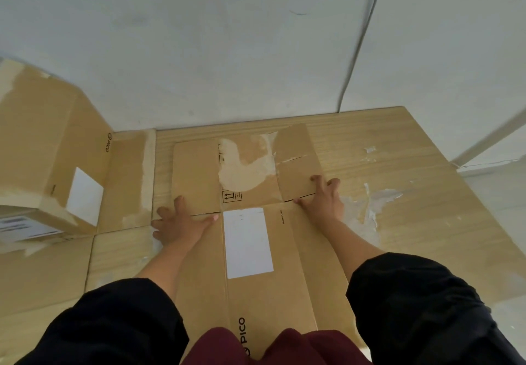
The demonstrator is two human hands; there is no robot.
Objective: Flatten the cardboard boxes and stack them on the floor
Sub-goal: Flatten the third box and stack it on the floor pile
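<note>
A flattened brown cardboard box (287, 265) with a white label and PICO print lies in front of me on a light wooden surface (412, 165). Its far flaps (196, 174) are spread flat, one with a torn patch of paper. My left hand (178, 223) presses palm-down with spread fingers on the box's left edge at the flap fold. My right hand (324, 198) presses flat on the right edge at the same fold. An unflattened cardboard box (48, 148) with a white label stands at the left.
A white wall (227, 51) rises just behind the surface, with a corner seam at the right. Torn tape and paper scraps (370, 202) stick to the wood at the right. Pale floor (506, 193) shows past the right edge. Black sleeves cover my forearms.
</note>
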